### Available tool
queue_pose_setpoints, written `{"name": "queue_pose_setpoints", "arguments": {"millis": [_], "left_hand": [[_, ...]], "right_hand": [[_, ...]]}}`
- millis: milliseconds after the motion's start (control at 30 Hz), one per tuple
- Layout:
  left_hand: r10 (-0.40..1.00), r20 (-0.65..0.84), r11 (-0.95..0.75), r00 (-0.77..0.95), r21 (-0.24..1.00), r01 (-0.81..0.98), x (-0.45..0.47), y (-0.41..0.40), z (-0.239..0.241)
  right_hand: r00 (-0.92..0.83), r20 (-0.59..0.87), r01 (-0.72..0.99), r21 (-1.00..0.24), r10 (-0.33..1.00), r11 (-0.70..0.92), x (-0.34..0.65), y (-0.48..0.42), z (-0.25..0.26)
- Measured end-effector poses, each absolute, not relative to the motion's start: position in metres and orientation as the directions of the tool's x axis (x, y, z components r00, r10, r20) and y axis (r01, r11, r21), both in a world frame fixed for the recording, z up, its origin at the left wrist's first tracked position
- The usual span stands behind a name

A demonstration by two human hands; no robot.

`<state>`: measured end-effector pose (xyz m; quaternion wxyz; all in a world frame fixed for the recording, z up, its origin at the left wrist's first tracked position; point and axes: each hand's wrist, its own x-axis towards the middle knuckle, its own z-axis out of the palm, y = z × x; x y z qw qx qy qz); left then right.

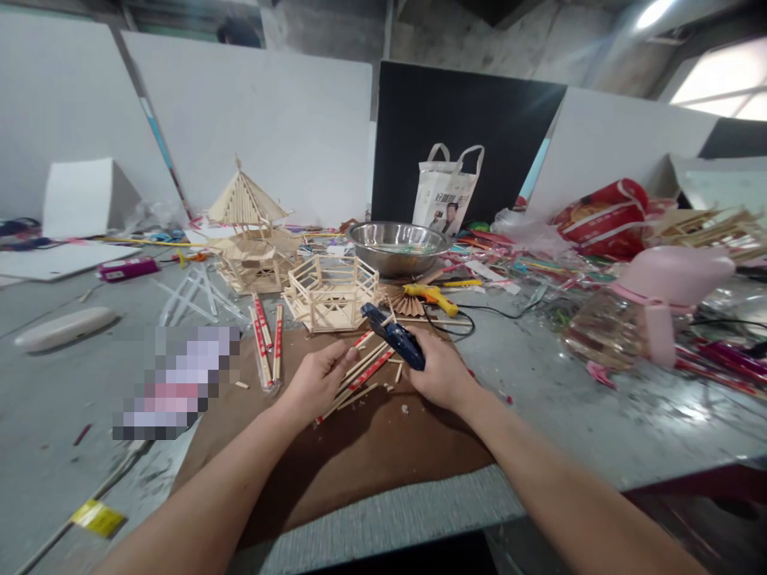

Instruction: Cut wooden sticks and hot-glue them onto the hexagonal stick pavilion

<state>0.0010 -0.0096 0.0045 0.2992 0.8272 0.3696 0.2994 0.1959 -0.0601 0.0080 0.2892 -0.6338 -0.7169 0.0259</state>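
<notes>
My right hand [440,371] is closed around a dark blue hand tool [395,337], which looks like a pair of cutters; its jaws point up and left. My left hand [320,379] is closed, thumb against fingers, with the pale end of a thin wooden stick [360,347] at the fingertips. Between and below the hands lie loose wooden sticks and a red-and-white paper-wrapped pair of chopsticks [371,370] on a brown board [359,455]. Just beyond stands a hexagonal stick frame with railings [332,295]. Small cut pieces are scattered near the right hand.
A stick pavilion with a pointed roof [247,200] stands behind left. More wrapped chopsticks [267,339] lie left of my hands. Beyond are a yellow glue gun [435,297] with its cord, a steel bowl [399,259] and a paper bag [447,192]. A pink-lidded jug [629,311] stands right.
</notes>
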Motion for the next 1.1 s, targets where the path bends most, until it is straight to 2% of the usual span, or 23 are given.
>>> {"name": "queue_pose_setpoints", "arguments": {"millis": [733, 1100], "left_hand": [[0.760, 0.277, -0.583, 0.588, 0.689, 0.430, -0.0014, -0.0072, 0.0077], [0.810, 0.390, -0.581, 0.438, 0.637, 0.507, 0.0016, -0.0122, 0.0041]], "right_hand": [[0.009, 0.302, 0.927, -0.360, 0.953, 0.105, 0.1945, -0.0657, 0.0132], [0.066, 0.273, 0.931, -0.364, 0.960, 0.040, 0.1898, -0.0688, 0.0157]]}}
